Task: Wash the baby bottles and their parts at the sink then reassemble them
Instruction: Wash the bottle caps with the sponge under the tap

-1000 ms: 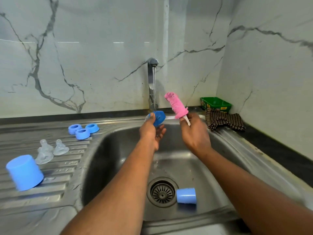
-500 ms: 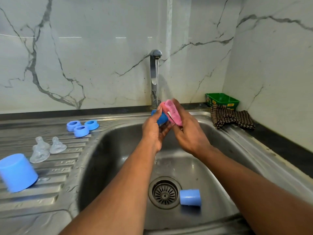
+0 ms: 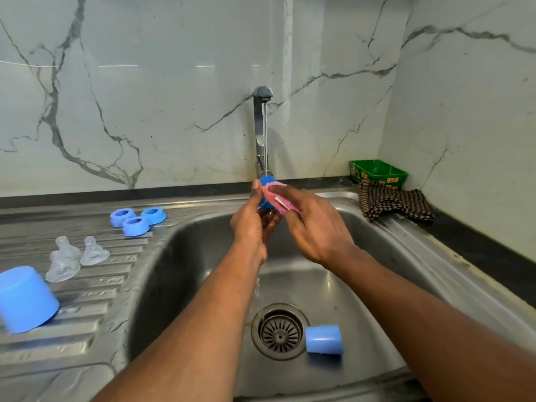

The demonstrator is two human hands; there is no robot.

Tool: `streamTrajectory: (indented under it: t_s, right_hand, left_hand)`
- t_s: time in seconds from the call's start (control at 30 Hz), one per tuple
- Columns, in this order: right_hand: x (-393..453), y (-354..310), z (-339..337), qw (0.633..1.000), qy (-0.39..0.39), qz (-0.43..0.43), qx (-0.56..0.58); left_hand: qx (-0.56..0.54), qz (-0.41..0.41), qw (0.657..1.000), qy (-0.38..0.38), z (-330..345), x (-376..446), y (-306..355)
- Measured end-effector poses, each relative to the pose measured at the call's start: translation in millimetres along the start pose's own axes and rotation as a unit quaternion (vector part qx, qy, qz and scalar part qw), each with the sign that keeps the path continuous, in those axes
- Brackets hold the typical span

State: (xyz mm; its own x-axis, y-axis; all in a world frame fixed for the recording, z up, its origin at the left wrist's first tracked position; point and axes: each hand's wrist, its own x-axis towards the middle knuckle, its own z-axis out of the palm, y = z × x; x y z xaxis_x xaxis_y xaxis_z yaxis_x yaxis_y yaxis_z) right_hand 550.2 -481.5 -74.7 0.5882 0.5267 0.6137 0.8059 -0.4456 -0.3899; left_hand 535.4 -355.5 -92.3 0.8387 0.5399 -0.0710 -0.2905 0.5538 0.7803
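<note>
Drainboard, left: an inverted blue cap (image 3: 26, 300) near; three clear teats (image 3: 76, 256) behind it; three blue collar rings (image 3: 136, 219) farther back. Centre, under the running tap (image 3: 262, 126): the left hand (image 3: 255, 224) grips a blue bottle part (image 3: 266, 185), apparently a cap, while the right hand (image 3: 313, 224) pinches a pink sponge brush (image 3: 278, 198) against it. Sink (image 3: 377, 256) floor: a second blue cap (image 3: 323, 340) on its side beside the drain (image 3: 279, 332). Far right: checked cloth (image 3: 391, 203), green tub (image 3: 377, 171).
</note>
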Motion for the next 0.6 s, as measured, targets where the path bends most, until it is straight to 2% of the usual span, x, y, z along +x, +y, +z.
streamTrajectory:
  t_s: [0.1,0.17,0.23,0.3,0.37,0.5,0.6]
  right_hand:
    - [4.4,4.1,1.2,0.999,0.02,0.044,-0.024]
    - [9.4,12.1,-0.6,0.995,0.043,0.087,0.033]
    - [10.2,16.2,-3.5,0.983,0.053,0.102,0.14]
    - [9.7,16.3,-5.2,0.962,0.05,0.121,0.241]
    - [11.4,15.6,-4.4,0.944,0.059,0.15,0.289]
    - [15.5,25.1,-3.0,0.916,0.078,0.248,0.306]
    - [12.0,25.9,-8.5,0.859,0.03,0.327,0.393]
  left_hand:
    - [0.041,-0.011,0.997,-0.061,1.9,-6.4,-2.5]
    - [0.049,-0.014,0.995,-0.085,5.9,-9.7,-3.5]
    - [0.029,-0.014,0.996,-0.08,5.9,-8.0,-2.8]
    - [0.012,-0.013,0.998,-0.061,5.0,-5.6,-0.9]
    - [0.014,-0.009,0.998,-0.057,4.3,-4.8,-0.8]
    - [0.091,-0.027,0.984,-0.149,10.5,-15.3,0.9]
    - [0.138,-0.018,0.975,-0.175,14.8,-26.1,6.9]
